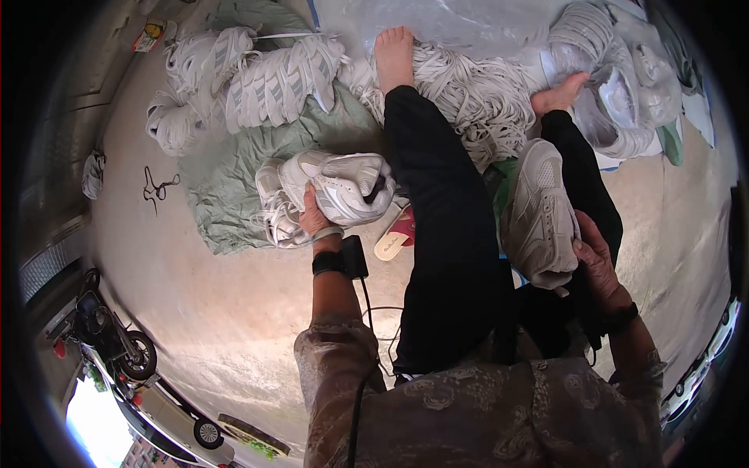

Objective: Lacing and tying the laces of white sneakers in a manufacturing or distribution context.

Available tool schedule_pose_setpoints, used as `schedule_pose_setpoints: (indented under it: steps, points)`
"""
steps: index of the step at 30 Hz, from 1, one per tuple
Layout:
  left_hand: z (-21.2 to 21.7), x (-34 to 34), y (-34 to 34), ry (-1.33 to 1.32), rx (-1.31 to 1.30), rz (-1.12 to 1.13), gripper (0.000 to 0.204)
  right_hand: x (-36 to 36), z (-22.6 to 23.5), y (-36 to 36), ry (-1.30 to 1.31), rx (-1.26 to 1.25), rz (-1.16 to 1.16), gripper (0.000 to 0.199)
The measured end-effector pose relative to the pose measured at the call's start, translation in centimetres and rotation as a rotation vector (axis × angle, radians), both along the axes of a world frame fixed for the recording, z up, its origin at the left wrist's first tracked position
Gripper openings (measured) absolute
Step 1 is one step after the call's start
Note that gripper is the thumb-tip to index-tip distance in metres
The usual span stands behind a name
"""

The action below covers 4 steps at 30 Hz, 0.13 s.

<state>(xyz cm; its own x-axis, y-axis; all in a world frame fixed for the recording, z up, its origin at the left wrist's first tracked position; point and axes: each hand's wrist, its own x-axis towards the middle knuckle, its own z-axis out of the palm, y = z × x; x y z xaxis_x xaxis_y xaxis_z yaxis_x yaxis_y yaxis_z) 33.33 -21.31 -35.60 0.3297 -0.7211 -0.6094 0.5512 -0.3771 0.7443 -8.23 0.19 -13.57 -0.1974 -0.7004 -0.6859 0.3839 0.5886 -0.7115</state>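
Note:
My left hand [314, 214] is closed on the side of a white and grey sneaker upper [343, 186], whose opening faces right. Another pale sneaker upper [278, 214] lies directly beside and partly under it, on a green cloth sheet [211, 183]. Over my right leg, my right hand [597, 253] grips a whitish sneaker upper [538, 218] by its lower right edge. That one hangs with its toe pointing away from me and its lace holes showing. Some fingers of both hands are hidden by the uppers.
Rows of stacked sneaker uppers [273, 86] stand at the far left, and more [616, 101] at the far right. A heap of white laces [476, 93] lies between my bare feet. A red-strapped slipper [396, 234] sits by my left leg; black-handled scissors [158, 187] lie on the floor.

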Motion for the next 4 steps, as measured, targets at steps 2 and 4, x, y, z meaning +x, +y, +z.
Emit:
schedule_pose_setpoints:
  steps: [2,4]
  points:
    - [3.3,1.7,0.4,0.037,0.010,-0.053,0.059,-0.8,-0.7,1.0,0.039,0.006,0.006,0.067]
    - [5.6,1.0,1.5,0.137,-0.085,-0.159,0.060,-1.5,-1.8,1.8,0.101,-0.061,0.065,0.065]
